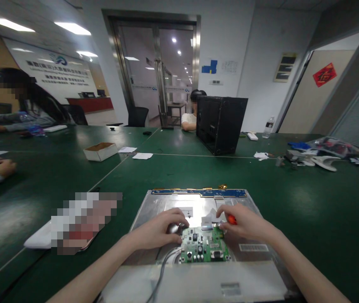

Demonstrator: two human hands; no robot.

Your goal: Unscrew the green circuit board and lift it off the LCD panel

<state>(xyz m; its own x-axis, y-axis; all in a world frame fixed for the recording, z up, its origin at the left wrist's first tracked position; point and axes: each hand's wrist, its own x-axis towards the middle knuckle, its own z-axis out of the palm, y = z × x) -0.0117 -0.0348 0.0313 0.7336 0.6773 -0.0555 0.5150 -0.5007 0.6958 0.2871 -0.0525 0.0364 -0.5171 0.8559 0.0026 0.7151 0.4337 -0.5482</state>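
Both hands, left (160, 229) pressing a green circuit board (203, 245), right (242, 223) gripping an orange-handled tool (231, 219), work over a green table (324, 202).

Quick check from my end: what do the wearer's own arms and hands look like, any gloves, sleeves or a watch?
Both arms are bare to the bottom edge of the picture: no sleeves in view. The left hand and right hand wear no gloves, and no watch, ring or strap shows on either wrist.

circuit board (203, 247) on metal panel (166, 202); computer case (220, 123) behind, cardboard box (100, 151) far left
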